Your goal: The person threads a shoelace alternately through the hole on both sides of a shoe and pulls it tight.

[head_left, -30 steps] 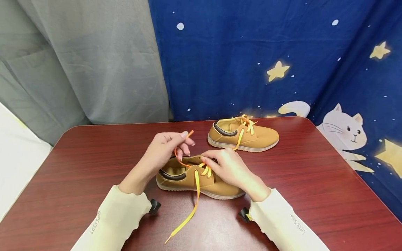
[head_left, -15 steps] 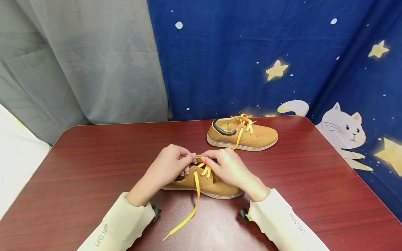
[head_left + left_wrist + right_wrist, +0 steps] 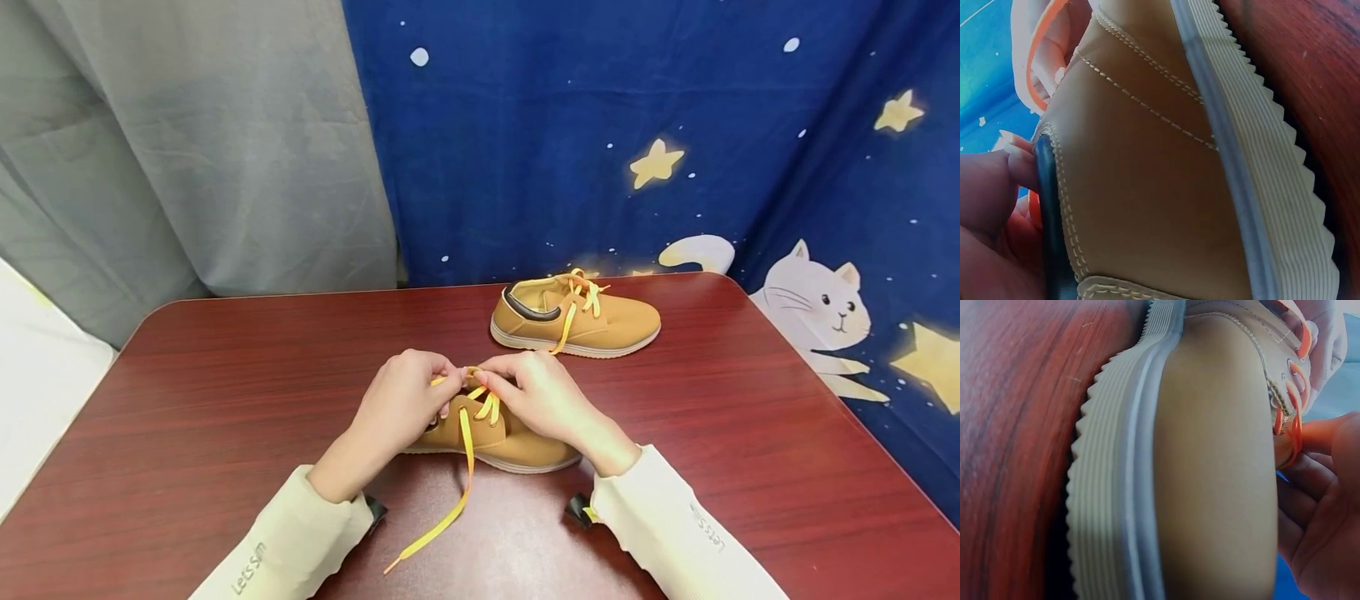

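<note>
A tan shoe point(image 3: 528, 454) with a pale ridged sole stands on the table, toe to the right. My left hand point(image 3: 405, 404) is over its opening and pinches one end of the yellow shoelace point(image 3: 439, 381) by the far eyelets. From the right, my right hand point(image 3: 536, 398) grips the shoe's far lacing flap with thumb and fingers, close to the left fingertips. The other lace end point(image 3: 459, 502) hangs over the near side onto the table. In the left wrist view, fingers point(image 3: 1019, 159) lie at the dark collar; the right wrist view shows laces point(image 3: 1297, 394) tinted orange.
A second tan shoe point(image 3: 618, 325), its lace tied loosely, sits behind toward the back edge of the reddish wooden table point(image 3: 247, 358). Grey curtain point(image 3: 285, 167) and blue starry curtain point(image 3: 540, 150) hang behind the table.
My left hand has come down and right from above the heel, bringing its lace end to the far flap beside my right fingers. My right hand has stayed nearly still.
</note>
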The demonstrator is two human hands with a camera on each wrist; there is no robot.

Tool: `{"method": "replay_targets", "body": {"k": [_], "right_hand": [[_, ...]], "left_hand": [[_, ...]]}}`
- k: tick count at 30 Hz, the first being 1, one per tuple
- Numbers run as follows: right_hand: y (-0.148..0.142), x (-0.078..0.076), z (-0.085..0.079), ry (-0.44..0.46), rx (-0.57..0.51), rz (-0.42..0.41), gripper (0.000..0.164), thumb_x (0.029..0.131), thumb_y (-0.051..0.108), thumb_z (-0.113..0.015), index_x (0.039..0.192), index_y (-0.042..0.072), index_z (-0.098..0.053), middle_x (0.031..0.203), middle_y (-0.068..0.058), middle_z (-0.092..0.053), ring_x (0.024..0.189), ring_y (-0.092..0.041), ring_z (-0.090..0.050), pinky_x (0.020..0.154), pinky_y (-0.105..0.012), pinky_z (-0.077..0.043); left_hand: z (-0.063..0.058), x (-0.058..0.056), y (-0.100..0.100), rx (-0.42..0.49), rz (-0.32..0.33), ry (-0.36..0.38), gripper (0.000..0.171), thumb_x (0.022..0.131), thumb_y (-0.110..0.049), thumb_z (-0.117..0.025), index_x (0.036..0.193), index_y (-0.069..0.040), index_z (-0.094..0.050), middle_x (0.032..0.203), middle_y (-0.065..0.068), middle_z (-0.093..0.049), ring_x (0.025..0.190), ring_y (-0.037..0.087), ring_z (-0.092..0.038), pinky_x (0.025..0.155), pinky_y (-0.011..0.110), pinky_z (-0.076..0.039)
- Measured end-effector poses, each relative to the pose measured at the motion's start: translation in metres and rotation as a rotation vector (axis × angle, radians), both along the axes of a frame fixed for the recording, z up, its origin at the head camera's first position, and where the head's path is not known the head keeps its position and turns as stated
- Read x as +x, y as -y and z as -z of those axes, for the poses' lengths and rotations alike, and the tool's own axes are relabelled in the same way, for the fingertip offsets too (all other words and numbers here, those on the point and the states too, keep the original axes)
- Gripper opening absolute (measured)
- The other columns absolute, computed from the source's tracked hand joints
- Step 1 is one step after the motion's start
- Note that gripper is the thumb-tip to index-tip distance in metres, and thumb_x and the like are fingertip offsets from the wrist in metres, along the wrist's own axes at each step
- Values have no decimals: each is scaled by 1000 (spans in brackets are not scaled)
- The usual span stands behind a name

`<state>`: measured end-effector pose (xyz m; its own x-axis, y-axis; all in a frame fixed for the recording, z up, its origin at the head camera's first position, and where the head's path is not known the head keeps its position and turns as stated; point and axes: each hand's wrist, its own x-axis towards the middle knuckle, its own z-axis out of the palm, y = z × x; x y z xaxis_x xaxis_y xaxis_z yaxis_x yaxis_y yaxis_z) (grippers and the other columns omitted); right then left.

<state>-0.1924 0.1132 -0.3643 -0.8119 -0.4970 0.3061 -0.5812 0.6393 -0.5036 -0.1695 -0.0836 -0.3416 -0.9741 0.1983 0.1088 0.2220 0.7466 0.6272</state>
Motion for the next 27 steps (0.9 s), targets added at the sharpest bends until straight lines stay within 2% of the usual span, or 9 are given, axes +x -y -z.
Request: {"method": "replay_targets", "body": {"k": [6,16,23,27], "right_hand": [[0,-1,0,26,-2,6,19,100,26,-62,105,22,-79,93,11,-77,84,-5,-68,76,-26,-52],[0,-2,-1,71,-34,-8,19,101,24,-60,104,20,-79,91,11,-76,82,-3,-65,76,-24,-51],[0,-3,1,88,-49,-17,20,101,25,-60,105,20,-79,95,10,-77,86,-3,-67,78,-25,-53],[-2,-4,0,175,-87,-42,21,101,25,-61,109,18,-78,99,8,-78,91,-4,-68,80,-23,-53]], "left_hand": [[1,-1,-1,-5,-1,-32,25,95,-23,-64,71,-17,-69,49,-8,-54,53,12,-49,49,27,-35],[1,-2,3,-26,44,-8,19,93,-20,-65,75,-18,-72,49,-8,-54,51,11,-48,48,26,-35],[4,-2,2,-35,25,-24,14,91,-18,-66,80,-17,-74,50,-8,-55,53,11,-51,51,28,-38],[6,-3,1,-68,16,-46,14,91,-19,-67,79,-18,-74,49,-9,-54,53,11,-50,51,28,-37]]}}
